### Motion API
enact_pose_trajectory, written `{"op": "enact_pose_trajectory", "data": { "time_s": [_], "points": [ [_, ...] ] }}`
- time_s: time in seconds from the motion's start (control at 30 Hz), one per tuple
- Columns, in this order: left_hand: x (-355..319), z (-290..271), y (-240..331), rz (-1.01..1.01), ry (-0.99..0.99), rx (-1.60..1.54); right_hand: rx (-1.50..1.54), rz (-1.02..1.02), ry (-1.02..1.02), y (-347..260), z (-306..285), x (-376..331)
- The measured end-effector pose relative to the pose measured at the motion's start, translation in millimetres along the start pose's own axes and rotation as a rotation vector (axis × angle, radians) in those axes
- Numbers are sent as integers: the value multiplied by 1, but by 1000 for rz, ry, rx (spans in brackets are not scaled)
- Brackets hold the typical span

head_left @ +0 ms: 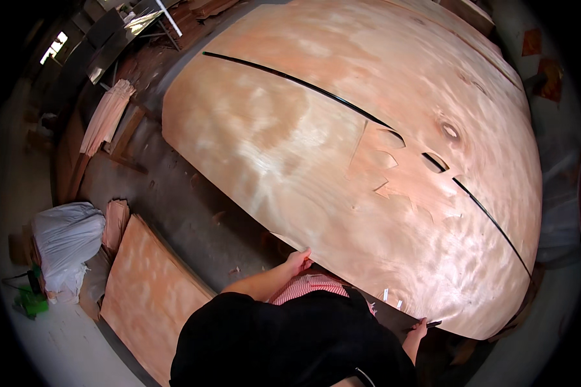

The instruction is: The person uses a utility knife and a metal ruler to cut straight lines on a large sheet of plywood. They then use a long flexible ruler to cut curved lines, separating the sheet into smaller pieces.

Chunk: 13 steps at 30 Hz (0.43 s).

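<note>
A broad, thin wood veneer sheet (258, 155) spreads before me, pale tan with a wavy, glossy surface. My left hand (298, 260) is closed on its near edge, thumb on top. Farther right along that edge, my right hand (421, 330) is closed around a slim dark tool (434, 324); its exact kind is too small to make out. A long black line (303, 84) crosses the veneer and breaks off near several torn, leaf-shaped holes (436, 162). Two small white strips (386, 295) lie by the near edge, between my hands.
At lower left stands a stack of veneer sheets (152, 290), with a white plastic sack (68, 242) and a green object (32, 298) beyond it. A bundle of veneer strips (110, 113) rests on a wooden frame (128, 132) farther back. Scraps litter the dark floor (200, 226).
</note>
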<state>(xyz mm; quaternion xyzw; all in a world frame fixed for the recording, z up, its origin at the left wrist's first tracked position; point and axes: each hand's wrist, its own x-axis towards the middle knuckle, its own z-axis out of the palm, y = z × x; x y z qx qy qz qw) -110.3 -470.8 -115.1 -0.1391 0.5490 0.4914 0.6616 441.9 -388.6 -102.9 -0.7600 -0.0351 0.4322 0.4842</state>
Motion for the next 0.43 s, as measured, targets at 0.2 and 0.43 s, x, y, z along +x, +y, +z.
{"op": "enact_pose_trajectory", "data": {
  "time_s": [0.2,0.43],
  "points": [
    [2,-9,32,-299,-79,542,-202,104,-61,3,-10,-39],
    [30,26,85,43,-142,678,-355,74,-165,11,8,-118]
  ]
}}
